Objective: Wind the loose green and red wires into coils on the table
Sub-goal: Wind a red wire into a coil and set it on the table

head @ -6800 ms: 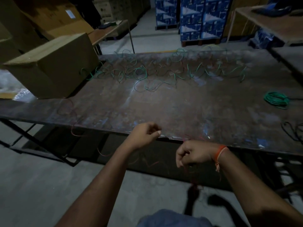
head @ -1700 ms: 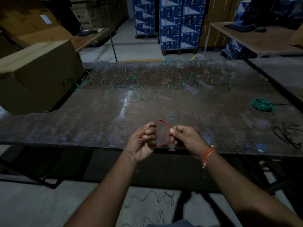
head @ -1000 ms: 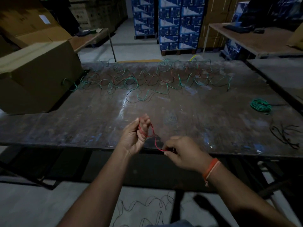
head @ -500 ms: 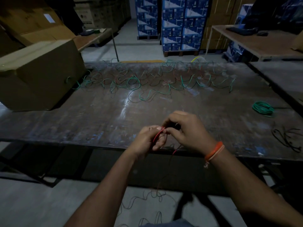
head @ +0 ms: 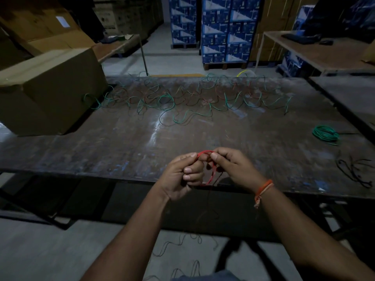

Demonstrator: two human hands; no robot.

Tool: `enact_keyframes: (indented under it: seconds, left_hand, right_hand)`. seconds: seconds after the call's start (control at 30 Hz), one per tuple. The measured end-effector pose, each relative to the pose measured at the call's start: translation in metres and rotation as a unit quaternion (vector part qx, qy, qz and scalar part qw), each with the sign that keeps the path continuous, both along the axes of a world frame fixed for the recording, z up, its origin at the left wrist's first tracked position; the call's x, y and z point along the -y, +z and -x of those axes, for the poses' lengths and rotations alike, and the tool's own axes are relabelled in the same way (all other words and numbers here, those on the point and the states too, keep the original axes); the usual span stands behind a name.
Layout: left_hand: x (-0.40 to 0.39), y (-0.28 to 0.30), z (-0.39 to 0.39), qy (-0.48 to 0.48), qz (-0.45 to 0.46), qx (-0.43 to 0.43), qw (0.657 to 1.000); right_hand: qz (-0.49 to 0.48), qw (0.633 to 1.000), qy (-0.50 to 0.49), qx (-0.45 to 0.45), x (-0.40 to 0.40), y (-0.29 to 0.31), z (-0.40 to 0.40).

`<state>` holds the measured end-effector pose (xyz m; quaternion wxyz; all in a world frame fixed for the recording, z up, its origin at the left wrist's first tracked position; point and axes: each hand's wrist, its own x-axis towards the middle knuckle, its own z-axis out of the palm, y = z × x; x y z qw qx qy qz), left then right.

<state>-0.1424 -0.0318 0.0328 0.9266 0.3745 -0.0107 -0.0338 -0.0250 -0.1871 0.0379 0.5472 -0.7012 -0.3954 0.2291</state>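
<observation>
— Where do we have the red wire (head: pixel 211 170), and which way does it run?

— Over the near edge of the bench (head: pixel 101 147), between our two hands; our left hand (head: pixel 182 175) has its fingers curled round one side of the small red loop, and our right hand (head: pixel 233 167) pinches the top of it between thumb and fingertips; the loop stands roughly upright, its long axis running from the top arc between our thumbs down toward our wrists; a loose tail drops from under the right hand over the bench edge toward the floor.

— How many turns are in it?

— We cannot tell; our fingers cover much of the loop, and the tail goes dark against the shadow beneath the bench.

— And the rest of the wire?

— Well beyond our hands, along the far side, the loose green and red wires (head: pixel 182 102) lie tangled; the red strands there are hard to pick out in the dim light; far to the right of our right hand sits a finished green coil (head: pixel 325 135); nearer that side lies a dark wire (head: pixel 353 171), colour unclear; beyond and left of our left hand stands a cardboard box (head: pixel 50 92), cut off by the frame.
</observation>
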Motion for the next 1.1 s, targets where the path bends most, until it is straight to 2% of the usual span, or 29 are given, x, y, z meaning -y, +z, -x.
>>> enact_keyframes:
  seconds: [0.07,0.17,0.2,0.27,0.37,0.47,0.6,0.7,0.83,0.93,1.1]
  left_hand:
    - [0.003,0.002,0.0,0.014,0.036,-0.001,0.999]
    - [0.007,0.001,-0.001,0.017,0.059,-0.009,0.998]
    - [0.008,0.001,-0.001,0.017,0.062,-0.016,0.998]
    - [0.012,0.002,0.0,0.025,0.07,-0.04,0.996]
    - [0.014,0.004,0.003,0.037,0.073,-0.066,0.994]
    - [0.013,0.005,0.003,0.008,0.042,-0.054,0.998]
    - [0.007,0.006,-0.001,-0.045,0.015,-0.021,0.999]
    - [0.004,0.007,-0.004,-0.05,0.036,-0.015,0.998]
    - [0.007,0.005,-0.005,-0.046,0.105,-0.004,0.993]
    - [0.01,0.002,-0.005,-0.036,0.118,-0.019,0.992]
    - [0.006,-0.004,-0.007,-0.044,0.134,-0.069,0.988]
  right_hand:
    - [-0.056,0.986,-0.01,-0.156,-0.002,-0.003,0.007]
    - [-0.124,0.906,0.033,-0.404,-0.001,-0.005,0.009]
    - [-0.122,0.886,0.047,-0.445,0.0,-0.005,0.008]
    - [-0.112,0.869,0.057,-0.478,-0.001,-0.004,0.005]
    - [-0.106,0.888,0.026,-0.446,-0.004,0.001,0.006]
    - [-0.113,0.906,-0.015,-0.407,-0.007,0.006,0.01]
    - [-0.14,0.903,-0.055,-0.402,-0.014,0.007,0.015]
    - [-0.139,0.916,-0.066,-0.37,-0.016,0.005,0.017]
    - [-0.116,0.956,-0.083,-0.258,-0.015,0.004,0.018]
    - [-0.112,0.968,-0.113,-0.196,-0.013,0.002,0.019]
    - [-0.122,0.966,-0.129,-0.19,-0.01,-0.007,0.019]
